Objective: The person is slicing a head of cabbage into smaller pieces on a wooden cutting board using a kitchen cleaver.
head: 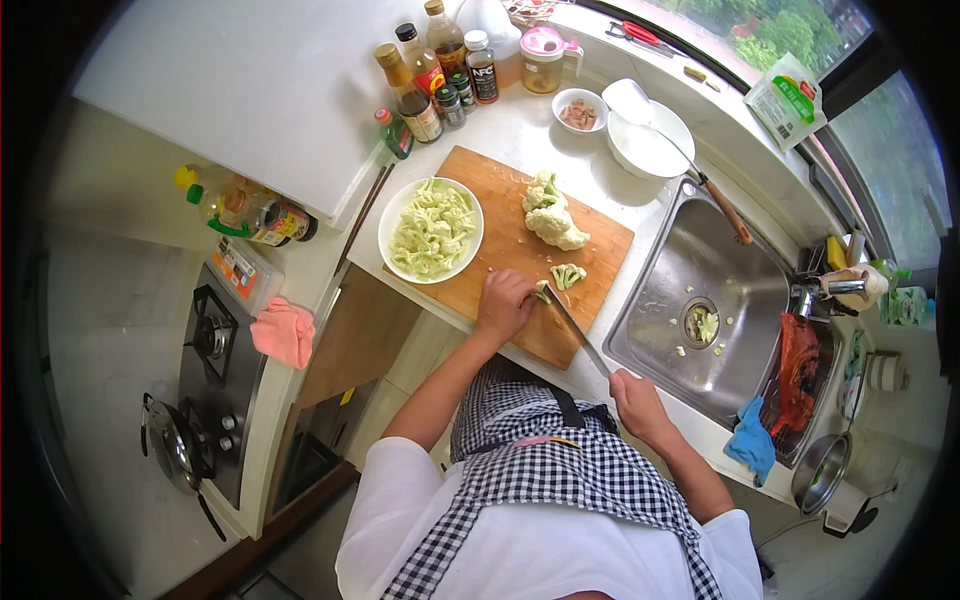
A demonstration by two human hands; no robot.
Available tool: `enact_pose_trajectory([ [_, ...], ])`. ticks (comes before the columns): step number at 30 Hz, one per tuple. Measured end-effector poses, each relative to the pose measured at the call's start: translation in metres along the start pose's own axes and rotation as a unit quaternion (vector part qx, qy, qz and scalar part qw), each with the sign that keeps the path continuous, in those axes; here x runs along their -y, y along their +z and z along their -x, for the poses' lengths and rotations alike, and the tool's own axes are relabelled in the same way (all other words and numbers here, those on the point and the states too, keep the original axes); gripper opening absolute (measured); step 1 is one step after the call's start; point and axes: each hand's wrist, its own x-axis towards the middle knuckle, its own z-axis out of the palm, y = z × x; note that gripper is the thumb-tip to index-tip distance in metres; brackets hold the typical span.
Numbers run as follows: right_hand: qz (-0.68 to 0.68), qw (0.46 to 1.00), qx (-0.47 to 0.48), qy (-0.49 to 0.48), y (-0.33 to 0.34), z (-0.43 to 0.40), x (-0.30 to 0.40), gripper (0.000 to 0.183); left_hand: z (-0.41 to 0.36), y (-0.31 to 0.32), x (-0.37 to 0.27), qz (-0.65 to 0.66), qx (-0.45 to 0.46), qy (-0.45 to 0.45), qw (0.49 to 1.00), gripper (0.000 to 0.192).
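On a wooden cutting board (495,187), my left hand (507,301) holds a small cauliflower floret (543,291) by its stem. My right hand (637,401) grips a kitchen knife (581,334), its blade reaching up and left to that floret. A cut floret (568,276) lies just beyond the blade tip. Farther back on the board rest larger cauliflower pieces (556,225). A white bowl (385,232) filled with cut cauliflower (435,229) stands over the board's left side. The knife handle is hidden inside my right hand.
A steel sink (660,300) with scraps lies right of the board. Behind stand a white bowl (664,150) with a spatula (720,196) across it, a small bowl of sliced meat (579,112) and several sauce bottles (420,94). Chopsticks (365,214) lie left; a wok (172,450) sits on the stove.
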Motion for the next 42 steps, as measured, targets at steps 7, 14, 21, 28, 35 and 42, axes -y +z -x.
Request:
enact_pose_trajectory([
  [7, 0.093, 0.995, -0.01, 0.033, 0.015, 0.005, 0.022, 0.033, 0.0, 0.001, -0.001, 0.011, 0.018, -0.019, 1.0, 0.015],
  [14, -0.008, 0.999, -0.042, 0.009, 0.014, -0.016, 0.013, 0.04, -0.003, -0.002, 0.0, 0.005, 0.033, -0.014, 0.999, 0.017],
  [21, -0.139, 0.986, -0.001, 0.093, 0.001, 0.001, 0.0, 0.048, -0.014, -0.021, -0.022, -0.003, -0.039, -0.002, 0.999, 0.036],
  [28, -0.191, 0.973, 0.071, 0.105, 0.007, 0.001, 0.003, 0.048, 0.03, -0.032, -0.014, 0.008, -0.083, -0.19, 0.978, 0.043],
  [35, -0.131, 0.987, 0.012, 0.093, 0.003, -0.011, -0.005, 0.048, 0.013, -0.017, -0.02, 0.039, -0.051, -0.142, 0.988, 0.029],
  [42, -0.117, 0.993, -0.001, 0.032, -0.006, 0.002, -0.003, 0.045, -0.005, -0.009, 0.002, 0.047, -0.01, -0.043, 0.998, 0.025],
])
